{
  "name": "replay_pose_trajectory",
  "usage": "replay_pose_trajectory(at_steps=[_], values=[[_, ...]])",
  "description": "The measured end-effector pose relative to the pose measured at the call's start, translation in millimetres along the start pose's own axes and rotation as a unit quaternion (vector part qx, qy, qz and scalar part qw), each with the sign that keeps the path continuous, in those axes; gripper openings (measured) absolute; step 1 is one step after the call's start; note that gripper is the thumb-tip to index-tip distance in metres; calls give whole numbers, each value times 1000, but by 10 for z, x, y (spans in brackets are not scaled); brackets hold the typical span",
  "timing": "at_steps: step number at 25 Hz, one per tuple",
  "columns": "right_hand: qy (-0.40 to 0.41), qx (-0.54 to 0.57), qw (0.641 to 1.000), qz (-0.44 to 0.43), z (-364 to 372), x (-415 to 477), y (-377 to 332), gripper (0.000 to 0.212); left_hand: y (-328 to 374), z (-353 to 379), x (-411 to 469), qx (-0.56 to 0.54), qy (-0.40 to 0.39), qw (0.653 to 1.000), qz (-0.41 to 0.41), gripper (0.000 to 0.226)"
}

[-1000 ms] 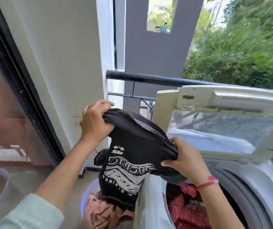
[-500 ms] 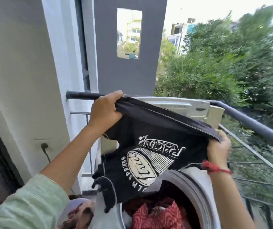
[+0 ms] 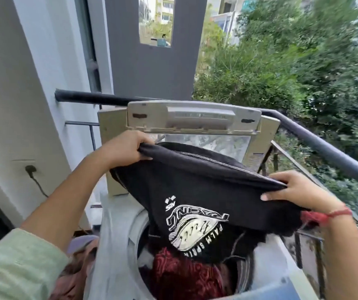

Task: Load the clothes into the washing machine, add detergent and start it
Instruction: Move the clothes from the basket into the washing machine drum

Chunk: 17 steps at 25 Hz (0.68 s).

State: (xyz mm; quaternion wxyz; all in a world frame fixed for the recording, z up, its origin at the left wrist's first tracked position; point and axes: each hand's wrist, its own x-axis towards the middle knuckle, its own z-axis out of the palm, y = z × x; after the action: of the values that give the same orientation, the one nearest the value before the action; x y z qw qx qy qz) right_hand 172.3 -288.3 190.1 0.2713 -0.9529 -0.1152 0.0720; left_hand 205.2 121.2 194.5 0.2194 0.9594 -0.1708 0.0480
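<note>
Both arms reach forward, the 2 forearms bare. The left grip (image 3: 124,148) is the higher one, back of the hand up, its fingers curled down over a bunched edge of the black T-shirt (image 3: 195,187). A pale green sleeve (image 3: 15,265) covers the left arm to about the elbow. The right grip (image 3: 299,191) sits lower and well apart from the left, thumb pressed on the near side of the cloth and fingers folded over its far edge. A red thread (image 3: 327,215) circles the right wrist.

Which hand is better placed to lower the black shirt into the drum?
Probably the left hand: it grips the black shirt above the left rim of the drum, while the right hand holds its end out toward the railing.
</note>
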Motion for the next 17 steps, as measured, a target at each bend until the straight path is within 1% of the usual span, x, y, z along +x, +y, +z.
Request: replay_pose_trajectory(at_steps=[1, 2, 4, 5, 6, 7, 8, 9, 10, 11, 12, 13, 14, 15, 16, 17], values=[[0, -17, 1000, 3, -43, 46, 40, 19, -79, -9, 88, -12, -46, 999, -15, 14], [23, -44, 999, 8, -63, 127, 88, 18, -158, -18, 179, -6, -92, 995, -29, 20], [107, -99, 989, 18, 43, 396, 201, 14, -233, 50, 328, 18, -163, 985, -47, 30], [140, -111, 984, 17, 165, 551, 240, 18, -246, 144, 388, 30, -175, 983, -54, 33], [163, -108, 980, 26, 314, 675, 263, 27, -245, 263, 440, 33, -161, 984, -64, 36], [190, -82, 978, 39, 456, 761, 262, 37, -224, 384, 473, 32, -125, 989, -76, 39], [230, -38, 971, 48, 548, 814, 256, 43, -206, 500, 487, 29, -70, 993, -94, 43], [276, 14, 960, 42, 575, 845, 222, 48, -167, 577, 492, 17, 2, 994, -106, 49], [323, 73, 943, 18, 549, 851, 144, 53, -138, 625, 487, -1, 79, 992, -94, 54], [362, 139, 922, -13, 504, 840, 88, 56, -108, 649, 460, -13, 144, 987, -64, 57], [382, 197, 902, -43, 462, 798, 40, 58, -92, 677, 410, -22, 197, 980, -24, 59], [374, 244, 893, -63, 474, 737, 39, 56, -85, 710, 325, -28, 230, 973, 8, 62], [333, 277, 899, -71, 519, 650, 65, 54, -97, 768, 211, -29, 238, 970, 30, 67], [250, 292, 921, -71, 613, 536, 113, 52, -121, 867, 77, -25, 213, 976, 45, 71], [136, 286, 947, -60, 740, 438, 187, 50, -159, 998, -62, -13, 150, 987, 59, 73], [1, 238, 970, -43, 883, 334, 240, 45, -212, 1168, -205, 5, 48, 996, 70, 70]])
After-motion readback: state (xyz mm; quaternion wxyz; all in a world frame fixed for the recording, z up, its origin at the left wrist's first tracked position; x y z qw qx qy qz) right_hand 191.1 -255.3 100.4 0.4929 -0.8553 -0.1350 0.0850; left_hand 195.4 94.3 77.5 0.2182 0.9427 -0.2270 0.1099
